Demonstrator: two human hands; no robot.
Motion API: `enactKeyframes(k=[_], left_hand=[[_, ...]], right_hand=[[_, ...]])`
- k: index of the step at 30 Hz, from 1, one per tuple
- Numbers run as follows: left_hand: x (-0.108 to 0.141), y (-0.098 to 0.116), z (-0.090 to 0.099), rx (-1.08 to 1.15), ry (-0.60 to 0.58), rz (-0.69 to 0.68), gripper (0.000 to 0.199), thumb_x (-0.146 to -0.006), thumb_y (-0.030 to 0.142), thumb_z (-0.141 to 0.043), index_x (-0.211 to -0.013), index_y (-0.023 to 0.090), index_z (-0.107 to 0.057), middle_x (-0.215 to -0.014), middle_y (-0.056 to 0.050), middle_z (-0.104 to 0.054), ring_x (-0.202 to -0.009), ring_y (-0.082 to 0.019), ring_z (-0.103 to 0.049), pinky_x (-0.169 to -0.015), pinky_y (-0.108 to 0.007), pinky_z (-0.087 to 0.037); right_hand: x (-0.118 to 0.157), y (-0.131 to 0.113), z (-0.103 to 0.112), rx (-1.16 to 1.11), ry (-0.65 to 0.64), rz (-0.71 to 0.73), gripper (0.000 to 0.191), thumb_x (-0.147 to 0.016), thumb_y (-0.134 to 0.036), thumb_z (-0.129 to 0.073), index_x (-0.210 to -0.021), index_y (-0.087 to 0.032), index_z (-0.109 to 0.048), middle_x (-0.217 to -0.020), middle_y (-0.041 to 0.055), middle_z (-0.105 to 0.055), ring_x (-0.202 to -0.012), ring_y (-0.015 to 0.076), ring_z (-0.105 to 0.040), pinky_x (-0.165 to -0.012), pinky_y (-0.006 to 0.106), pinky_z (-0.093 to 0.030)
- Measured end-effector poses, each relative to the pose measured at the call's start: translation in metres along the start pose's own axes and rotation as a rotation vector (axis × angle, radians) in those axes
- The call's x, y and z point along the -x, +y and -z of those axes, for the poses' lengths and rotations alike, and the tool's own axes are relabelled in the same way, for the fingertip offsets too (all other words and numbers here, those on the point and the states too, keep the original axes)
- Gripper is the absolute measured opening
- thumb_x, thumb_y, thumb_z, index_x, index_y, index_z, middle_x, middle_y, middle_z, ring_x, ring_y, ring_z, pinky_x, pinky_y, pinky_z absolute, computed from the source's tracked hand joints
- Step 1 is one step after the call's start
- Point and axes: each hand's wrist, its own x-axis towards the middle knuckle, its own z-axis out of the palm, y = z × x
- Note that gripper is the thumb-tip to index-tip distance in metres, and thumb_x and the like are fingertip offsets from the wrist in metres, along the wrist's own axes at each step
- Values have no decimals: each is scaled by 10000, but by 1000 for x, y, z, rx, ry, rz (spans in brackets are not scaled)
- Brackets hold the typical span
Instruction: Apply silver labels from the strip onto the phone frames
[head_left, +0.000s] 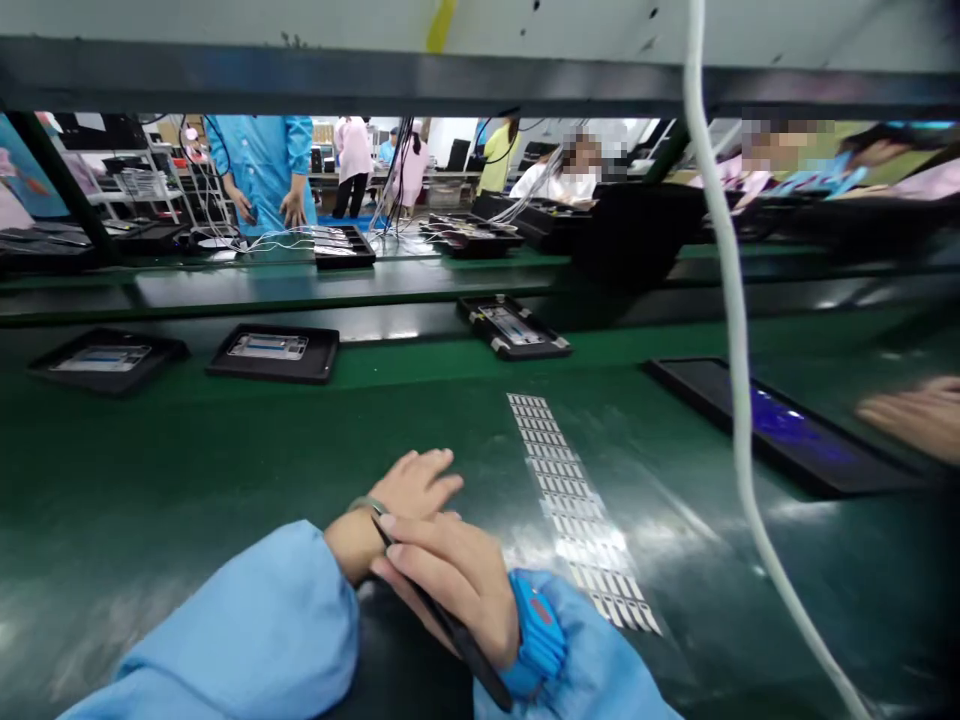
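Note:
My left hand lies flat on the green mat, fingers slightly apart and holding nothing; a thin band circles its wrist. My right hand, wearing a blue wrist strap, rests across that left wrist, fingertips touching the band. A thin black tool, like tweezers, runs under the right palm and is held by it. Both arms are in light blue sleeves. Just to the right of the hands, a strip of small silver labels is laid out on the mat.
A dark flat screen panel lies at the right, with another person's blurred hand beside it. A white cable hangs down in front. Black trays sit on the belt beyond. Workers stand farther back.

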Motion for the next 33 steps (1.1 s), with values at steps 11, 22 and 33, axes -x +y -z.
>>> enactKeyframes(k=[11, 22, 33], left_hand=[[-18, 66, -30, 224, -46, -224, 494, -879, 422, -495, -1315, 196, -437, -1453, -129, -332, -1340, -256, -312, -1110, -483, -238], [-12, 99, -32, 193, -78, -342, 433, -927, 438, -405, -1318, 254, -433, -1466, -73, -317, -1360, -301, -243, -1088, -543, -235], [-21, 107, -34, 175, -113, -389, 395, -913, 460, -426, -1261, 297, -517, -1416, -100, -382, -1331, -296, -306, -1081, -535, -228]], right_hand=[[102, 19, 91, 503, 600, -765, 145, -816, -287, -688, -884, -180, -618, -811, 65, -667, -698, 241, -666, -686, 388, -561], [134, 33, 132, 230, 619, -1438, 365, -691, -459, -743, -874, -171, -612, -662, 35, -628, -557, 223, -646, -528, 284, -555], [140, 27, 133, 213, 373, -1511, 403, -683, -517, -710, -872, -179, -598, -564, 22, -610, -501, 226, -625, -507, 301, -516]])
